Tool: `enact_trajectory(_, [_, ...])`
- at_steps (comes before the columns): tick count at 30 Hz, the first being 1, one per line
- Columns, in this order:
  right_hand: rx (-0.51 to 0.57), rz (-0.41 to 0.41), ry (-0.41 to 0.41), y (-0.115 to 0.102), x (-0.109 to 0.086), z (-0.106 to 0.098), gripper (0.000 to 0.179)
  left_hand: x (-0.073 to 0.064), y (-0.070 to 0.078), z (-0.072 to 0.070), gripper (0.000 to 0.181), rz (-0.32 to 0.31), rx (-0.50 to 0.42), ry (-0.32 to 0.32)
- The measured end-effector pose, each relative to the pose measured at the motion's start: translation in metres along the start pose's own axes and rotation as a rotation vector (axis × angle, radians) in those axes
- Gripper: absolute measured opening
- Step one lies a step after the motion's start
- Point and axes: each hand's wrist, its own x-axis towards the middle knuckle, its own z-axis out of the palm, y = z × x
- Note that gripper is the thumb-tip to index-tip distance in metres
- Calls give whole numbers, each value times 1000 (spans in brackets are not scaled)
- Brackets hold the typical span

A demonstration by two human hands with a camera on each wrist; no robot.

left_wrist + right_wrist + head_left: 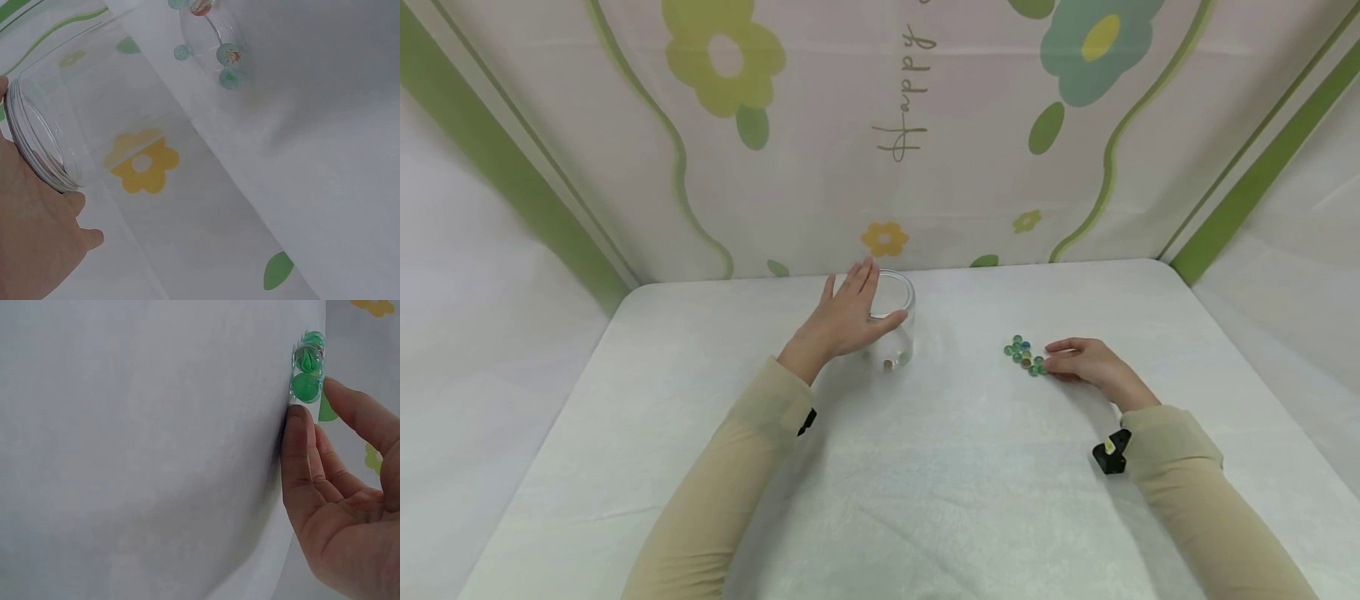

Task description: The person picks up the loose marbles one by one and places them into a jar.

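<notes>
A clear glass jar (912,321) stands near the table's far edge, with several marbles (229,55) at its bottom. My left hand (847,317) holds the jar's rim from the left, thumb across the near side and fingers extended along the far side. In the left wrist view, the left hand (34,231) lies at the jar's mouth (47,140). To the right, a cluster of mostly green glass marbles (1017,351) lies on the table. My right hand (1093,364) is at the cluster's right end, thumb and fingers apart beside a green marble (305,387); nothing is visibly gripped.
The table (925,483) has a white cover with faint creases. A flower-printed cloth (820,183) hangs upright behind its far edge, close behind the jar. White sheets (490,275) hang along both sides. A small black device (1111,452) is on the right wrist.
</notes>
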Motion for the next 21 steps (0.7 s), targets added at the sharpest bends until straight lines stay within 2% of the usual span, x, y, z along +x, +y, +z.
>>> enact_trajectory(12, [-24, 26, 39, -2, 3, 4, 60, -2, 1, 0, 90, -8, -18, -8])
enact_trajectory(21, [-58, 11, 56, -3, 3, 7, 55, -2, 2, -1, 90, -7, -9, -2])
